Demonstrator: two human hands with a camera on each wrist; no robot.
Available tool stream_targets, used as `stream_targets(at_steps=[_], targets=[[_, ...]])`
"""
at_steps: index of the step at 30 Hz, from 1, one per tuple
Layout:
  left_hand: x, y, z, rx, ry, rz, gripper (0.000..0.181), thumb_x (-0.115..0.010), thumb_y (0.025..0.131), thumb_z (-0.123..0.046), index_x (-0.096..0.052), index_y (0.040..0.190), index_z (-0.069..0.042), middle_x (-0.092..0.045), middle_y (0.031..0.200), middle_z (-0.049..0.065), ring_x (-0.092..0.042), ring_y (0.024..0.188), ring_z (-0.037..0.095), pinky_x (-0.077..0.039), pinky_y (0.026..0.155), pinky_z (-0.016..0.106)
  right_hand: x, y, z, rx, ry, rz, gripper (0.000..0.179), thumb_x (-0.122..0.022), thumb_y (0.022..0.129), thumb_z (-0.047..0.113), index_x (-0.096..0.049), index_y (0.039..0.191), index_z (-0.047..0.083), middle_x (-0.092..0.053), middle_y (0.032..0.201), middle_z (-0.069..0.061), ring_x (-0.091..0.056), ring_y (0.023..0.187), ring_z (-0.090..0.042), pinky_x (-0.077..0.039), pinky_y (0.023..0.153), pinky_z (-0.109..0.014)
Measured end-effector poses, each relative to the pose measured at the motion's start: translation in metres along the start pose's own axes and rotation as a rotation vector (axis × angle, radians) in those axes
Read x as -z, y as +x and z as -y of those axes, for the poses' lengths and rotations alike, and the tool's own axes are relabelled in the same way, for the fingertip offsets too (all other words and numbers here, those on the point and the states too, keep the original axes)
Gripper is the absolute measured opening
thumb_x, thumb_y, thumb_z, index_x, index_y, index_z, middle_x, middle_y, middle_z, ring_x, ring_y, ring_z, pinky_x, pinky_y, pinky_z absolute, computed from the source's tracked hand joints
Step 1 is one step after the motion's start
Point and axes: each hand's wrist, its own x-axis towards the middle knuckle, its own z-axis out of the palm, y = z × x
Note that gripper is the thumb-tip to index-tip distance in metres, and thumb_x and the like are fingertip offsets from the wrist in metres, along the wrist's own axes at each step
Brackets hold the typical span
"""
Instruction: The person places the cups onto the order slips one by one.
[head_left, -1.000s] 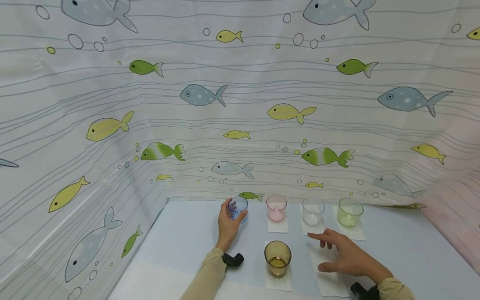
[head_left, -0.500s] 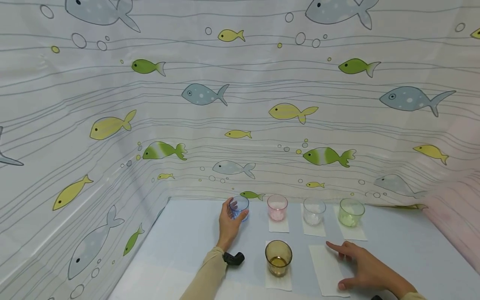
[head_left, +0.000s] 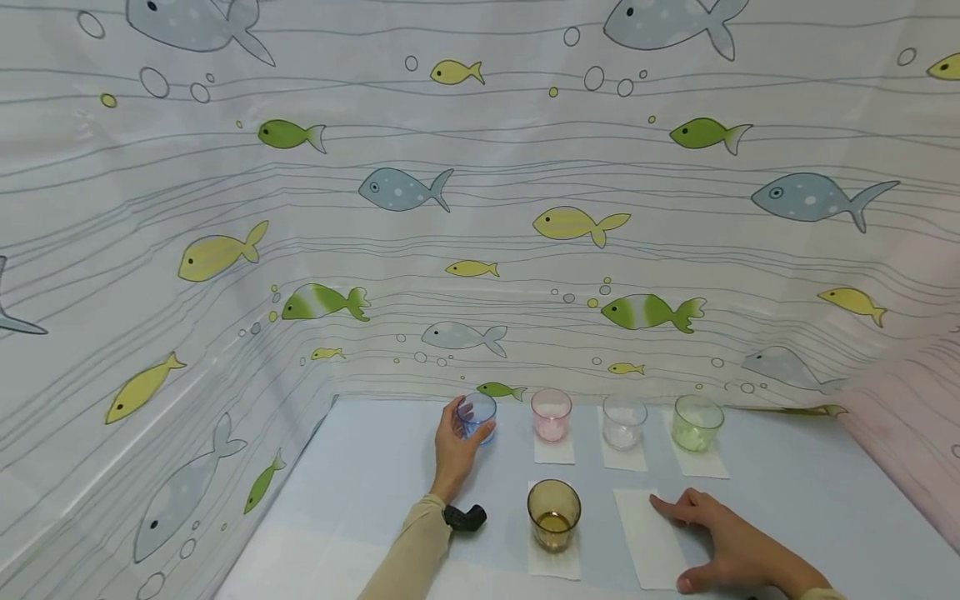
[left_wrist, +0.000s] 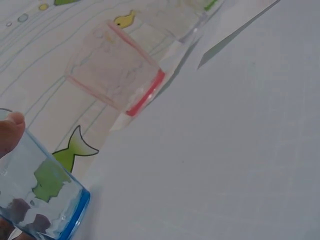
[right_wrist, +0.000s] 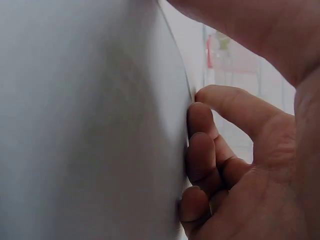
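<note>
My left hand (head_left: 455, 454) holds a clear blue glass (head_left: 486, 417) at the back left, its thumb on the near side. In the left wrist view, the fingers show through the blue glass (left_wrist: 47, 185), which has a darker blue base. At the front right lies a flat white paper strip (head_left: 647, 537). My right hand (head_left: 731, 542) is low along its right side, index fingertip at the top corner and thumb near the bottom one. In the right wrist view, the fingertips of that hand (right_wrist: 250, 160) sit right at the pale surface, other fingers bent.
An amber glass (head_left: 554, 518) stands on a paper strip left of the bare one. Along the back are a pink glass (head_left: 551, 417), a colourless glass (head_left: 624, 423) and a green glass (head_left: 697, 425), each on white paper. A fish-patterned curtain rises behind the table.
My right hand has moved right and down, from above the paper strip to its right edge. My left hand and the blue glass have stayed in place.
</note>
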Motion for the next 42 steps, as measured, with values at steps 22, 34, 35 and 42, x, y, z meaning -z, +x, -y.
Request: stream_targets(at_steps=[22,34,35,42], targets=[[0.015,0.001,-0.04,-0.006,-0.158,0.155,0.076,-0.088,0.088,-0.015,-0.05,0.153,-0.002,-0.062,0.145,0.028,-0.062,0.134,0.045,-0.053,0.114,0.047,-0.002,0.004,0.003,-0.069,-0.001,0.029,0.101,-0.093,0.073,0.055,-0.054,0.156,0.013,-0.044,0.103,0.012,-0.038,0.096,0.005,-0.037,0.077,-0.019],[0.001,-0.018,-0.091,-0.066,-0.285,0.243,0.071,-0.089,0.086,-0.009,-0.057,0.148,-0.003,-0.066,0.14,0.025,-0.064,0.133,0.042,-0.056,0.109,0.041,0.0,0.007,0.004,-0.087,0.038,0.064,0.097,-0.093,0.077,0.049,-0.052,0.157,0.013,-0.044,0.103,0.008,-0.037,0.094,0.003,-0.034,0.075,-0.019],[-0.002,-0.021,-0.094,-0.072,-0.3,0.256,0.07,-0.088,0.086,-0.008,-0.057,0.148,-0.003,-0.066,0.141,0.025,-0.063,0.134,0.042,-0.054,0.111,0.045,0.0,0.007,0.004,-0.098,0.048,0.071,0.098,-0.093,0.076,0.049,-0.052,0.157,0.014,-0.044,0.103,0.008,-0.037,0.094,0.003,-0.034,0.075,-0.019],[-0.024,-0.048,-0.115,-0.137,-0.368,0.345,0.071,-0.086,0.088,-0.007,-0.054,0.151,-0.003,-0.062,0.146,0.025,-0.06,0.138,0.042,-0.05,0.115,0.042,-0.001,0.006,0.002,-0.143,0.062,0.094,0.098,-0.092,0.077,0.052,-0.052,0.157,0.014,-0.044,0.102,0.007,-0.037,0.093,0.003,-0.034,0.075,-0.019]])
